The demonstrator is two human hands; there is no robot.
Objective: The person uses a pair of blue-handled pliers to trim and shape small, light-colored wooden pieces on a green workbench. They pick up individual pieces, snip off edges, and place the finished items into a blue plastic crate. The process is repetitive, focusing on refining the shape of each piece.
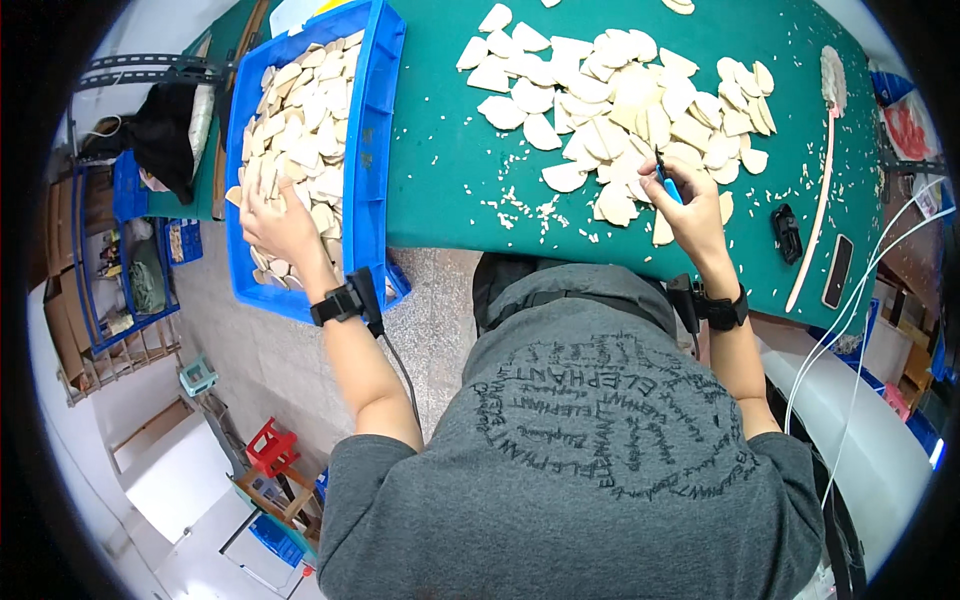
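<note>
In the head view, the right hand (692,208) grips a blue-handled tool (670,189), the left hand (278,222) contacts pale pieces (312,125) in the blue crate (368,150), its grasp indeterminable; these pieces, also on the green table (440,205), appear light, semi-flexible, best held by edges.

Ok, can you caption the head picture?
Left hand at pale pieces in a blue bin; right hand holding a blue tool.

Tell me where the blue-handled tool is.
In the head view, the blue-handled tool is right of centre, in the right hand, by the pale pieces.
</note>
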